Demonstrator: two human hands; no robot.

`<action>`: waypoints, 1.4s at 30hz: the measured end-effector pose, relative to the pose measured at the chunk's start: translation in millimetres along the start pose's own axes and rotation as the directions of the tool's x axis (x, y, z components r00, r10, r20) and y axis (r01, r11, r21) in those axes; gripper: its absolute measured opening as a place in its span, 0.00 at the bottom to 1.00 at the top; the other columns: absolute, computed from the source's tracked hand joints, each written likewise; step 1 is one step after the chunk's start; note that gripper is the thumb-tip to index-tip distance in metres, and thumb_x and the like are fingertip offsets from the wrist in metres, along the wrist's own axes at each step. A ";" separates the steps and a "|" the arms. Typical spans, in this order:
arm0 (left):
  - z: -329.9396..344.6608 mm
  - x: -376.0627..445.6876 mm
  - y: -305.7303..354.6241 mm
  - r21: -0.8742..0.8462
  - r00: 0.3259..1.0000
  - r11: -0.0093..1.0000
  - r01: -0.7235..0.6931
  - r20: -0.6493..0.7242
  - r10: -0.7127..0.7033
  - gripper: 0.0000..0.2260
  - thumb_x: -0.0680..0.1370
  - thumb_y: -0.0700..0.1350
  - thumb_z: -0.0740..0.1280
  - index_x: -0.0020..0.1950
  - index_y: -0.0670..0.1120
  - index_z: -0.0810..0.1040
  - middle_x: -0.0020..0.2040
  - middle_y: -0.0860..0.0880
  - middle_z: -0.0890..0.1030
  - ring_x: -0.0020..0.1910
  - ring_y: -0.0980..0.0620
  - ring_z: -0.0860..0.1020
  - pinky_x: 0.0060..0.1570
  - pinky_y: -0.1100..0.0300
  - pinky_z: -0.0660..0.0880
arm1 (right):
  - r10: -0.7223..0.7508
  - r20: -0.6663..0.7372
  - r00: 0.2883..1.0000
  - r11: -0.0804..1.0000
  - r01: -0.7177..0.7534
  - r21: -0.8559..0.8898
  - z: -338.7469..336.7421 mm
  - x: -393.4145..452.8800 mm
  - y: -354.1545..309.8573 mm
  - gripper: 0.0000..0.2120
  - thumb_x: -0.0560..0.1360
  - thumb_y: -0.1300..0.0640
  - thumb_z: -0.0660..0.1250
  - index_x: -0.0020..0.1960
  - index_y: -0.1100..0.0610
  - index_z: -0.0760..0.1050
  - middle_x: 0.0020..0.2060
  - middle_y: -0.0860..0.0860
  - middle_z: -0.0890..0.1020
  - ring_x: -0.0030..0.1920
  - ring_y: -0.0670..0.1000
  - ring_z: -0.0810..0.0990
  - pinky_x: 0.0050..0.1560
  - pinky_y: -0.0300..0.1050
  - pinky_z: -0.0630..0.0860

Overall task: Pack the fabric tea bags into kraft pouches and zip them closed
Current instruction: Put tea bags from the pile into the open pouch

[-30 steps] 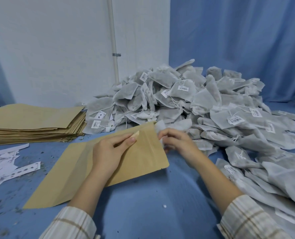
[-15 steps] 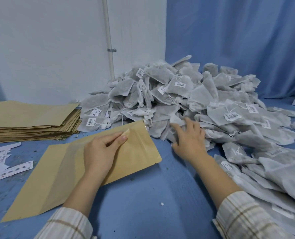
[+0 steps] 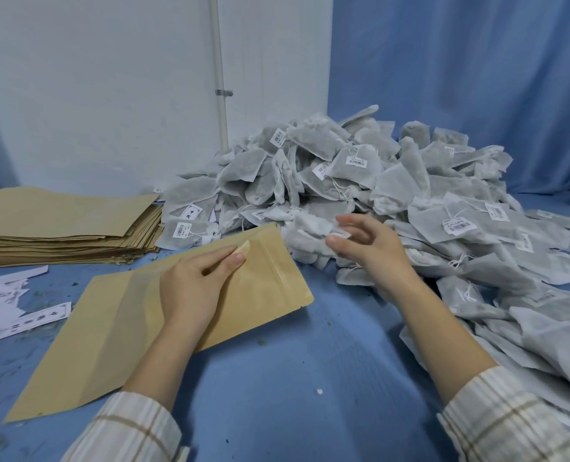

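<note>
Forearms in striped sleeves reach fwd from the bottom edge. L hand (image 3: 197,288) lies palm-down on the kraft pouch (image 3: 163,315), wrist straight, fingers extended and relaxed toward the pouch mouth, index tip at a small lifted flap near the zip strip; it presses, no curl round anything. R hand (image 3: 370,248) is raised off the cloth just past the pouch's open end, wrist turned inward, fingers half-curled; thumb and forefinger pinch a white fabric tea bag (image 3: 313,228) at the near edge of the tea bag pile (image 3: 393,181). Bag is just beside the pouch's top corner, not inside it (can't tell whether it touches the corner). Pouch lies flat and diagonal on the blue table cloth (image 3: 293,378), mouth pointing up-right toward the pile, bottom corner near the left sleeve. Pile fills the right side and runs down along the R forearm, so room there is tight; open blue cloth sits between the two arms. Stack of flat kraft pouches (image 3: 60,228) is at the left, well apart from the L hand, with loose paper labels (image 3: 17,315) in front of it by the table's left edge.
</note>
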State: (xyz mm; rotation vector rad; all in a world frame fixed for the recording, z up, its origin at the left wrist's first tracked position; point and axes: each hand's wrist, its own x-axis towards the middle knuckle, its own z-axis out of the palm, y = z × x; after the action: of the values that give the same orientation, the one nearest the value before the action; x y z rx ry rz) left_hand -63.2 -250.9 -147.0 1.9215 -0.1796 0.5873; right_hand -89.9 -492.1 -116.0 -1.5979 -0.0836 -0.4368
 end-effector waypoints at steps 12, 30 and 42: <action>17.6 -17.0 22.3 -0.113 0.963 0.987 -0.117 0.232 0.140 0.10 0.68 0.51 0.74 0.41 0.68 0.80 0.42 0.69 0.81 0.45 0.73 0.76 0.45 0.80 0.66 | 0.291 0.495 0.819 0.765 0.112 -0.635 45.4 -22.6 -8.0 0.09 0.77 0.67 0.60 0.53 0.58 0.74 0.36 0.47 0.73 0.34 0.36 0.70 0.35 0.26 0.67; 8.1 -2.3 -3.3 0.081 1.000 0.997 -0.012 -0.008 0.012 0.05 0.70 0.57 0.72 0.44 0.62 0.82 0.45 0.64 0.81 0.37 0.75 0.71 0.38 0.83 0.62 | -0.435 -0.320 0.842 0.655 0.052 -0.753 8.4 2.9 5.5 0.08 0.74 0.59 0.64 0.52 0.56 0.78 0.38 0.51 0.81 0.42 0.54 0.77 0.42 0.41 0.65; 15.6 -15.0 12.2 0.011 0.982 0.985 -0.174 0.070 0.173 0.13 0.69 0.52 0.73 0.42 0.71 0.77 0.43 0.74 0.76 0.43 0.76 0.73 0.44 0.82 0.62 | 0.251 0.265 0.931 0.888 -0.112 -0.447 54.6 -17.0 16.4 0.05 0.75 0.60 0.64 0.50 0.56 0.75 0.46 0.50 0.80 0.44 0.47 0.77 0.45 0.40 0.73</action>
State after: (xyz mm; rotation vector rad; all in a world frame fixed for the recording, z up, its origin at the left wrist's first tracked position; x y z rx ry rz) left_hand -76.0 -272.1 -148.9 1.9565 -0.3905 0.6407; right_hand -88.1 -436.8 -137.7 -2.0805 -0.0823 -0.0403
